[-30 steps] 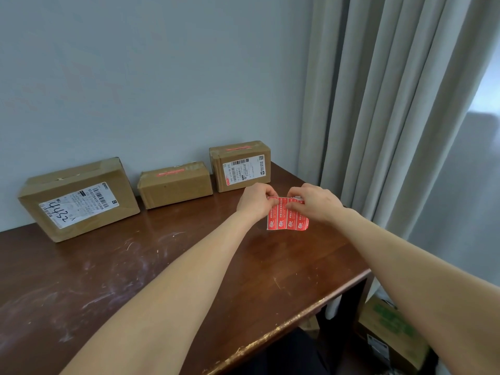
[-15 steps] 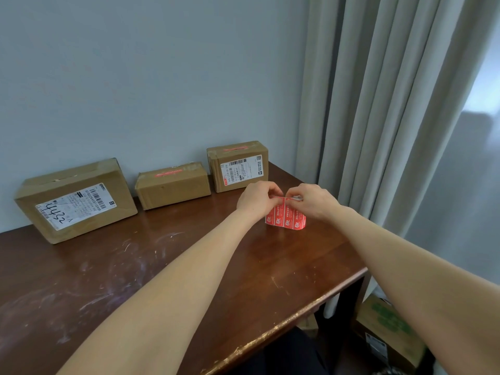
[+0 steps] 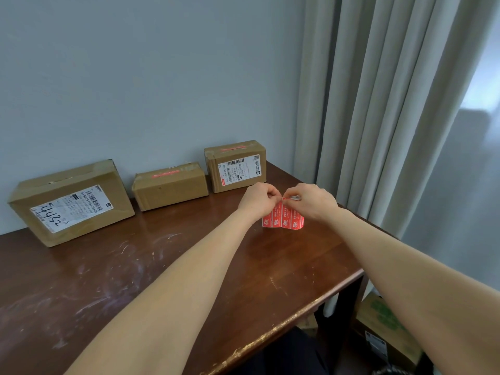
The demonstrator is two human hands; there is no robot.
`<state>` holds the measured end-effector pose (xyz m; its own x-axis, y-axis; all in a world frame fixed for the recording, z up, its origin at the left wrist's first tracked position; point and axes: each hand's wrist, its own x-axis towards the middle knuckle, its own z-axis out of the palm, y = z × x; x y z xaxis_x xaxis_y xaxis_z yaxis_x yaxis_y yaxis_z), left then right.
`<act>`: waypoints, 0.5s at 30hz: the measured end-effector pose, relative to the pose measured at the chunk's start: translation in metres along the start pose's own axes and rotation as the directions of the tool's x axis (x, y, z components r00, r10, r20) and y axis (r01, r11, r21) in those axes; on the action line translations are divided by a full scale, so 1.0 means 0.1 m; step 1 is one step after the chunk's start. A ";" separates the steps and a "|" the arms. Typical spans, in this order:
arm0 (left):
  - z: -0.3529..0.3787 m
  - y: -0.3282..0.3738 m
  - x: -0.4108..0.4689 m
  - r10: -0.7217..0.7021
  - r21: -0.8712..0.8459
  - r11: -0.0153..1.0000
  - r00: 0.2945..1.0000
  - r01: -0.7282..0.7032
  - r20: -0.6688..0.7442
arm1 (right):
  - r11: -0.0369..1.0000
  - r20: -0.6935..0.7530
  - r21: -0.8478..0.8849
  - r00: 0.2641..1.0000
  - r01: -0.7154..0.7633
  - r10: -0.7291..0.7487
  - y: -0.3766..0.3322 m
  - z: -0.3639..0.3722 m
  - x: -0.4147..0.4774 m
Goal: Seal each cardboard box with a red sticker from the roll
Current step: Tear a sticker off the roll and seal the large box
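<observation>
Three cardboard boxes stand along the wall on the brown table [image 3: 167, 269]. The large left box [image 3: 71, 203] carries a white label and shows no red sticker on top. The small middle box [image 3: 170, 185] and the right box [image 3: 235, 165] each have a red sticker on top. My left hand [image 3: 258, 201] and my right hand [image 3: 311, 203] both pinch the top edge of a red sticker strip [image 3: 282, 219], which hangs down just above the table's right part, in front of the right box.
Grey curtains [image 3: 378, 131] hang at the right, past the table's end. A cardboard box with green print [image 3: 387, 328] sits on the floor beyond the table's right corner. The table's front edge is worn and chipped.
The strip has risen slightly and bent at its top edge while both hands keep pinching it. The view has shifted a little.
</observation>
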<state>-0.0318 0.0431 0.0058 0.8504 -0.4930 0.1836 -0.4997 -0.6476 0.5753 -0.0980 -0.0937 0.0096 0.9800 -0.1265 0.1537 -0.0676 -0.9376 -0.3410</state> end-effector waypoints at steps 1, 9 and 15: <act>0.00 0.00 0.00 -0.006 -0.004 1.000 1.000 0.006 -0.001 | 1.000 -0.004 0.000 1.000 0.000 0.000 -0.01 0.00 0.00; 0.03 0.01 0.00 -0.067 -0.052 0.996 0.998 0.066 -0.021 | 1.000 -0.068 -0.012 0.998 0.004 -0.005 -0.02 0.05 -0.04; 0.05 0.04 0.00 -0.109 -0.075 0.992 0.993 0.106 -0.045 | 0.999 -0.098 -0.032 0.995 0.010 -0.013 -0.01 0.09 -0.03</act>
<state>-0.0346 0.0376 0.0036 0.9065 -0.3924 0.1557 -0.3933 -0.6510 0.6493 -0.0995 -0.0893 0.0015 0.9577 -0.1458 0.2483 -0.0641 -0.9487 -0.3098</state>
